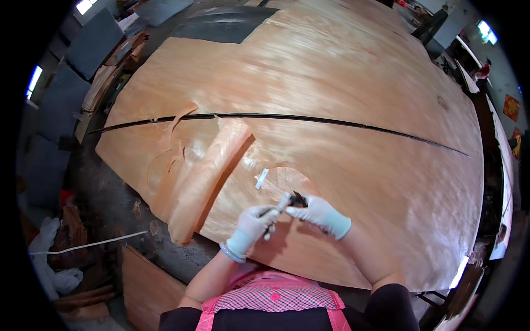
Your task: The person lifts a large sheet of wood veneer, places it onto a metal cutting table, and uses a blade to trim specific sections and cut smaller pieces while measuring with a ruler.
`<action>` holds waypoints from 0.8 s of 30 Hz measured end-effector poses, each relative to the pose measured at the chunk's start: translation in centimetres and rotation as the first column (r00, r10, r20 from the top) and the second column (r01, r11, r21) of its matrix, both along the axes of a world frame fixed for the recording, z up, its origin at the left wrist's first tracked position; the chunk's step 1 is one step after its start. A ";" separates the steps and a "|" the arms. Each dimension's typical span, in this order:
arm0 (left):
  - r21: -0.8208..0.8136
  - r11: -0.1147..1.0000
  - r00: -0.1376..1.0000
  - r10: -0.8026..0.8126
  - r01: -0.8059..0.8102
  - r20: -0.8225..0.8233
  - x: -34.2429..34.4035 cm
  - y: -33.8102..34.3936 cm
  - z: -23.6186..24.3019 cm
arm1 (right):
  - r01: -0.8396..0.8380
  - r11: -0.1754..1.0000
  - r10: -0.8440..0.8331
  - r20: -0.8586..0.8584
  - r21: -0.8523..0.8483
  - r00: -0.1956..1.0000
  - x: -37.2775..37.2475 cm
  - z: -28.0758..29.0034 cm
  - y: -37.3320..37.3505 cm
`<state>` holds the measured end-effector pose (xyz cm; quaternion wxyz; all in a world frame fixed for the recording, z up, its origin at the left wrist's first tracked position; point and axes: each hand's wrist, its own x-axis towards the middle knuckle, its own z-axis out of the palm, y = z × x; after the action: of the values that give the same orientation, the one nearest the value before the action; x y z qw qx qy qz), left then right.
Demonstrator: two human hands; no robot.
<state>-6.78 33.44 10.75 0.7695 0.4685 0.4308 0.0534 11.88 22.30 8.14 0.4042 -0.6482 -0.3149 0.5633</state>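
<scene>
1 slim pale-grey object (284,202) sits in the closed fingers of the white-gloved left hand (253,225), long axis sloping up-right, upper end just beside 1 small black object (298,199) pinched by the white-gloved right hand (317,214), above the tan wood sheet (386,193).

Pale stick-like piece (285,201) is held tilted, right of the curled veneer sheet (207,179); dark jagged piece (298,199) is held just beside it, farther from the sheet.
</scene>
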 end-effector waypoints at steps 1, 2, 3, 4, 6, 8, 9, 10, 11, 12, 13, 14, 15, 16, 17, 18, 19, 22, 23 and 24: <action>-0.039 0.991 0.992 -0.125 0.125 0.011 -0.1 -1.2 -0.9 | 0.086 0.993 -0.102 -0.240 -0.077 0.965 -0.8 2.0 -1.5; -0.076 0.963 0.966 -0.257 0.258 0.030 0.1 -2.3 -1.4 | 0.119 0.966 -0.180 -0.269 -0.231 0.946 -0.8 2.6 -2.9; -0.086 0.960 0.964 -0.264 0.266 0.035 0.4 -3.3 -1.7 | 0.127 0.962 -0.191 -0.265 -0.241 0.945 -0.9 1.5 -4.5; -0.088 0.934 0.938 -0.346 0.346 0.013 0.8 -4.2 -1.9 | 0.197 0.963 -0.214 -0.074 -0.186 0.974 -1.0 0.8 -5.6; -0.133 0.903 0.911 -0.412 0.408 -0.002 1.5 -5.4 -2.4 | 0.257 0.959 -0.218 0.275 -0.118 0.937 -0.4 -0.3 -7.4; -0.104 0.888 0.889 -0.454 0.447 -0.057 2.1 -5.7 -3.0 | 0.260 0.963 -0.218 0.379 -0.063 0.899 1.0 -1.4 -8.1; -0.070 0.876 0.869 -0.482 0.477 -0.116 2.4 -5.7 -3.2 | 0.245 0.969 -0.214 0.478 -0.004 0.852 1.8 -2.0 -8.2; -0.074 0.877 0.868 -0.481 0.475 -0.121 2.7 -5.6 -3.5 | 0.215 0.974 -0.153 0.500 -0.069 0.852 2.4 -0.9 -7.2; -0.095 0.898 0.889 -0.438 0.429 -0.134 3.1 -5.5 -3.6 | 0.222 0.972 -0.158 0.499 -0.070 0.852 2.7 -1.0 -6.8; -0.116 0.918 0.907 -0.394 0.380 -0.149 3.5 -5.4 -3.7 | 0.201 0.979 -0.138 0.610 -0.036 0.780 2.9 -1.2 -6.5; -0.116 0.917 0.906 -0.397 0.383 -0.150 3.9 -5.3 -3.9 | 0.173 0.985 -0.120 0.710 -0.004 0.694 3.1 -1.3 -6.1; -0.137 0.928 0.918 -0.366 0.347 -0.154 4.3 -5.3 -4.1 | 0.188 0.981 -0.105 0.703 -0.042 0.704 3.2 -1.2 -5.5; -0.159 0.937 0.929 -0.334 0.310 -0.159 4.6 -5.3 -4.4 | 0.190 0.981 -0.106 0.702 -0.042 0.704 3.5 -1.4 -5.2; -0.157 0.944 0.935 -0.315 0.291 -0.160 4.7 -5.4 -4.9 | 0.156 0.986 -0.061 0.726 -0.065 0.685 3.6 -1.7 -4.8; -0.155 0.945 0.936 -0.313 0.289 -0.162 4.8 -5.4 -5.4 | 0.122 0.988 -0.015 0.748 -0.089 0.663 3.8 -1.8 -4.5; -0.142 0.949 0.942 -0.302 0.282 -0.146 5.0 -5.4 -5.9 | 0.120 0.989 -0.015 0.747 -0.087 0.664 4.2 -1.9 -4.2; -0.134 0.952 0.947 -0.292 0.275 -0.130 5.1 -5.5 -5.9 | 0.132 0.977 0.043 0.755 -0.170 0.655 4.6 -1.4 -3.9; -0.111 0.946 0.933 -0.319 0.304 -0.167 5.1 -5.5 -5.8 | 0.168 0.981 -0.026 0.791 -0.098 0.612 4.7 -1.8 -4.9; -0.113 0.948 0.935 -0.313 0.297 -0.167 5.1 -5.5 -5.7 | 0.187 0.981 -0.158 0.805 0.060 0.572 4.6 -1.5 -5.5; -0.120 0.951 0.941 -0.300 0.283 -0.158 5.0 -5.5 -5.5 | -0.045 0.999 0.011 0.798 0.020 0.602 4.4 -0.9 -6.4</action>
<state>-1.74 27.97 5.25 0.7497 0.4929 0.4242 -0.1230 16.27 15.90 7.28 0.2246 -0.8185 -0.4828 0.2155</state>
